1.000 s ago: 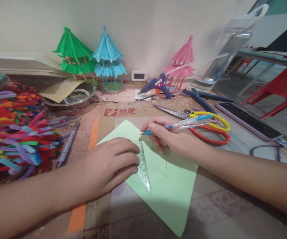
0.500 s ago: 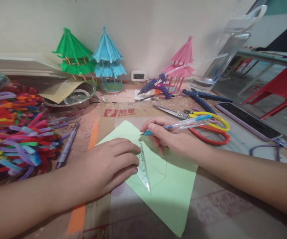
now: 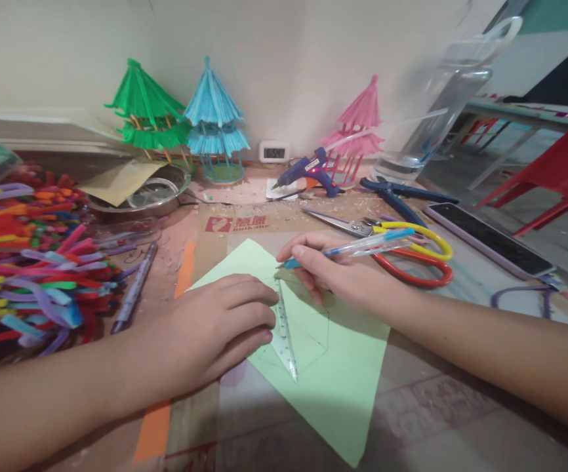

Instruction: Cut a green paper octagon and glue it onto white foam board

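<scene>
Two hands work the green paper point(image 3: 333, 387) mid-desk: the left hand point(image 3: 215, 328) lies open, pressing the clear ruler point(image 3: 286, 334) flat, the right hand point(image 3: 343, 275) grips a pen point(image 3: 357, 246) at its tip, apparently ruling a line, which needs a steady ruler.

**Desk inventory, by count**

Paper pagodas, 3: green point(image 3: 147, 105), blue point(image 3: 214, 111), pink point(image 3: 357, 124). Scissors, 2: blue point(image 3: 402, 195), red-yellow point(image 3: 414, 252). Glue gun point(image 3: 306, 172), 1. Pen point(image 3: 347, 248), 1. Set square point(image 3: 286, 331), 1. Green sheet point(image 3: 333, 373), 1. Phone point(image 3: 490, 239), 1. Clock point(image 3: 274, 151), 1. Pipe cleaners point(image 3: 28, 262): one heap, uncountable.
</scene>
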`<control>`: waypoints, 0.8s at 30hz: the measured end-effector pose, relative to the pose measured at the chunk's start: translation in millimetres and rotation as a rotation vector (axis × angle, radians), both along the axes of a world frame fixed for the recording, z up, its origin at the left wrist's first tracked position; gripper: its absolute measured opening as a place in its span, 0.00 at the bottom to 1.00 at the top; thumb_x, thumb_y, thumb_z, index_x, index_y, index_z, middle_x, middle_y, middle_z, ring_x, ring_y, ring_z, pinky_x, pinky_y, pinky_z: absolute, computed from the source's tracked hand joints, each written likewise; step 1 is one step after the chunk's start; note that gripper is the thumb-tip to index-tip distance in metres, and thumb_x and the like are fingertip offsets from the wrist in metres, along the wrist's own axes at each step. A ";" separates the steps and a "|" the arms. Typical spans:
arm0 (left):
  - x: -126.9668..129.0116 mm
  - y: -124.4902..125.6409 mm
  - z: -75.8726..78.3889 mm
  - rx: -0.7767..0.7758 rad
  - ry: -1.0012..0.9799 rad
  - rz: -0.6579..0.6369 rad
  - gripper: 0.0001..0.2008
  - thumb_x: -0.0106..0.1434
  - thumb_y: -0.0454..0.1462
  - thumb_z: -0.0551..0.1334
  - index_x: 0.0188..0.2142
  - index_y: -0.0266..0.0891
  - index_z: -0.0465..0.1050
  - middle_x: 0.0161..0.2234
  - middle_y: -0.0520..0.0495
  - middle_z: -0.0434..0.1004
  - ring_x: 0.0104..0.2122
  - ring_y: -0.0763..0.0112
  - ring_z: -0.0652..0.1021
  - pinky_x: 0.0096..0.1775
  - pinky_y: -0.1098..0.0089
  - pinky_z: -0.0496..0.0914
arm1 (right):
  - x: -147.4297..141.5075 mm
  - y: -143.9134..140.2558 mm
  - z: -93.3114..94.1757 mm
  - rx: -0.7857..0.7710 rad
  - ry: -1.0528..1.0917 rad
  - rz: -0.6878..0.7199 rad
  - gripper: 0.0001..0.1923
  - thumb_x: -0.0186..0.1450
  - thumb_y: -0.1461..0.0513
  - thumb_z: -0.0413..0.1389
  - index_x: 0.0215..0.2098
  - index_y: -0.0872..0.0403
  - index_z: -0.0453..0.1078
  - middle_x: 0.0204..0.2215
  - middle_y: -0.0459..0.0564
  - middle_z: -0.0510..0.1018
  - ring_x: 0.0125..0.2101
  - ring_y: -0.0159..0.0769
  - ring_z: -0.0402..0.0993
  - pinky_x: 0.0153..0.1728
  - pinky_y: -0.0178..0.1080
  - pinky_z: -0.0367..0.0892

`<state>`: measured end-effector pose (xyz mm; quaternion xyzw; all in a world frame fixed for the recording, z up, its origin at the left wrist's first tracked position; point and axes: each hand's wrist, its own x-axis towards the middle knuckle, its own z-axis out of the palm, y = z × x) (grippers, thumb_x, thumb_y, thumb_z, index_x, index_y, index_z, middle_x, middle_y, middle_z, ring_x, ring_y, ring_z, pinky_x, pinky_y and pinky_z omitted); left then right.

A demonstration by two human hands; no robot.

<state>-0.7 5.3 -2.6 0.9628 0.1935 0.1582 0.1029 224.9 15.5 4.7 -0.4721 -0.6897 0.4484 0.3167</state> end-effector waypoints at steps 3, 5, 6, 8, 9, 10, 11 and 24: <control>-0.3 -0.4 -0.1 0.004 -0.003 -0.003 0.08 0.73 0.35 0.53 0.41 0.39 0.71 0.47 0.44 0.75 0.46 0.62 0.76 0.47 0.63 0.72 | -0.8 0.2 0.2 -0.007 -0.001 -0.003 0.13 0.72 0.58 0.45 0.39 0.54 0.69 0.15 0.37 0.62 0.15 0.28 0.62 0.18 0.31 0.55; -0.4 -0.4 -0.1 0.006 -0.002 -0.004 0.08 0.73 0.35 0.53 0.41 0.39 0.71 0.47 0.44 0.75 0.46 0.62 0.76 0.47 0.63 0.72 | -0.9 0.3 -0.1 -0.012 0.000 -0.004 0.12 0.72 0.58 0.45 0.39 0.54 0.69 0.15 0.37 0.62 0.15 0.28 0.62 0.17 0.31 0.56; -0.4 -0.3 -0.1 0.007 0.000 -0.004 0.08 0.73 0.35 0.53 0.41 0.39 0.71 0.47 0.44 0.75 0.46 0.63 0.76 0.47 0.63 0.72 | -0.8 0.4 -0.3 -0.013 0.001 -0.003 0.12 0.72 0.58 0.45 0.39 0.54 0.69 0.15 0.37 0.63 0.15 0.28 0.62 0.17 0.31 0.56; -0.3 -0.2 0.0 0.012 0.002 -0.004 0.08 0.73 0.36 0.53 0.41 0.40 0.71 0.47 0.44 0.75 0.46 0.62 0.76 0.46 0.63 0.72 | -0.3 0.6 -0.8 -0.010 0.009 0.002 0.12 0.72 0.58 0.45 0.39 0.54 0.69 0.15 0.37 0.63 0.15 0.28 0.62 0.17 0.31 0.56; -0.3 -0.2 0.0 0.016 0.003 -0.003 0.08 0.73 0.36 0.53 0.41 0.40 0.71 0.47 0.44 0.75 0.46 0.62 0.76 0.47 0.63 0.72 | 0.1 0.6 -1.0 -0.008 0.014 0.006 0.12 0.72 0.58 0.45 0.39 0.54 0.69 0.15 0.37 0.63 0.15 0.27 0.62 0.17 0.31 0.56; -0.4 -0.4 0.1 0.021 0.003 -0.003 0.08 0.73 0.36 0.53 0.41 0.40 0.71 0.47 0.44 0.75 0.46 0.62 0.76 0.47 0.62 0.72 | 0.3 0.6 -1.1 -0.005 0.020 0.010 0.12 0.72 0.58 0.45 0.39 0.54 0.69 0.15 0.37 0.63 0.15 0.27 0.62 0.17 0.31 0.56; -0.5 -0.6 0.1 0.024 0.004 -0.001 0.08 0.73 0.36 0.53 0.41 0.40 0.71 0.47 0.44 0.75 0.46 0.62 0.76 0.46 0.62 0.72 | 0.5 0.6 -1.2 -0.003 0.026 0.013 0.12 0.72 0.58 0.46 0.39 0.54 0.69 0.15 0.37 0.63 0.15 0.27 0.62 0.17 0.31 0.55; -0.5 -0.6 0.6 0.049 0.004 0.001 0.09 0.73 0.36 0.53 0.41 0.40 0.71 0.47 0.44 0.76 0.45 0.62 0.77 0.46 0.63 0.72 | 0.3 0.3 0.1 -0.004 0.021 0.010 0.12 0.72 0.59 0.46 0.39 0.53 0.69 0.15 0.36 0.62 0.15 0.27 0.62 0.17 0.31 0.55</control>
